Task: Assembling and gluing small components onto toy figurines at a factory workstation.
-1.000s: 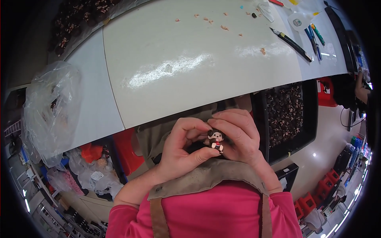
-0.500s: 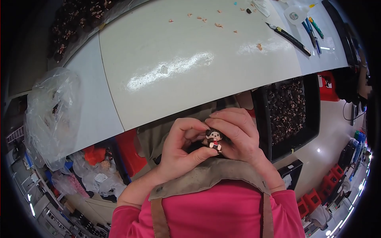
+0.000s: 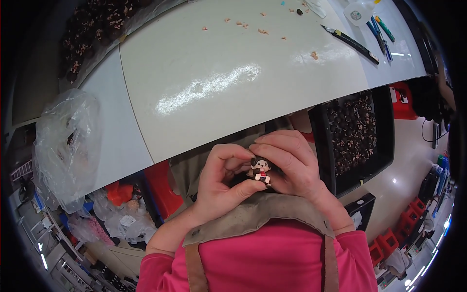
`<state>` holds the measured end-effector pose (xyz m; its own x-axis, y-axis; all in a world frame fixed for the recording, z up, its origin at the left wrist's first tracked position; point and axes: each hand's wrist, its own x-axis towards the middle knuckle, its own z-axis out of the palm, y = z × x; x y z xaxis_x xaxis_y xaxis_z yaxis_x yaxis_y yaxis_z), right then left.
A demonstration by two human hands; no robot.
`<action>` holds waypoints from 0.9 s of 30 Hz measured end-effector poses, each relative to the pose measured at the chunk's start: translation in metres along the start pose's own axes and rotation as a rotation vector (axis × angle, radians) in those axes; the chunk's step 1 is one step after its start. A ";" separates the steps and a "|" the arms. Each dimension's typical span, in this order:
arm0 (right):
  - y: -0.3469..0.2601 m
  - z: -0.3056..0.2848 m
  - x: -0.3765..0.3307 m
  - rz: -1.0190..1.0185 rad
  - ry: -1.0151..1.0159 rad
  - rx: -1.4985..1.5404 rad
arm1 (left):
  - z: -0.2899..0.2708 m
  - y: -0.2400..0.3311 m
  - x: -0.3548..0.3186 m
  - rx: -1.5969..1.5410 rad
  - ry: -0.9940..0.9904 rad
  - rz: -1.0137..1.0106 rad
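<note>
Between my two hands, above my lap, is a small dark brown and cream toy figurine point(image 3: 261, 168) with a bit of red on its front. My left hand point(image 3: 223, 177) pinches it from the left, thumb near its feet and fingers by its head. My right hand point(image 3: 290, 163) is curled around its right side and top, fingertips meeting the left ones. The figurine's face is turned up, and its back is hidden in the fingers.
On the white table point(image 3: 194, 68) lie a craft knife point(image 3: 352, 45), several peach-coloured shavings, pens point(image 3: 384, 28) and a white bottle point(image 3: 358, 13). A black crate point(image 3: 352, 136) of brown figurines stands at right; more fill a bag point(image 3: 97, 29) at far left. A clear plastic bag point(image 3: 68, 141) hangs over the left edge.
The view has shifted slightly. Both hands keep their hold on the figurine, which has turned only a little between the fingers.
</note>
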<state>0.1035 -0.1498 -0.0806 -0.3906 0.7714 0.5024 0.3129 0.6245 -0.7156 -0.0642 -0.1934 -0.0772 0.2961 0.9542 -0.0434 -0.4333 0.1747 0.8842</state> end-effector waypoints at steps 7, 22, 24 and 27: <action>0.001 0.002 0.000 0.001 0.014 -0.005 | -0.001 0.000 0.001 -0.016 0.000 0.007; 0.000 0.003 0.000 0.012 0.011 -0.016 | -0.002 -0.002 -0.001 -0.012 0.006 -0.004; 0.000 0.003 0.000 0.015 0.011 -0.016 | -0.002 -0.001 -0.001 -0.025 0.009 -0.008; 0.000 0.004 -0.001 0.016 0.011 -0.017 | -0.001 0.000 -0.001 0.002 0.012 -0.011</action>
<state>0.1002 -0.1510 -0.0824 -0.3762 0.7826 0.4960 0.3336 0.6138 -0.7155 -0.0653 -0.1945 -0.0772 0.2904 0.9551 -0.0586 -0.4282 0.1845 0.8846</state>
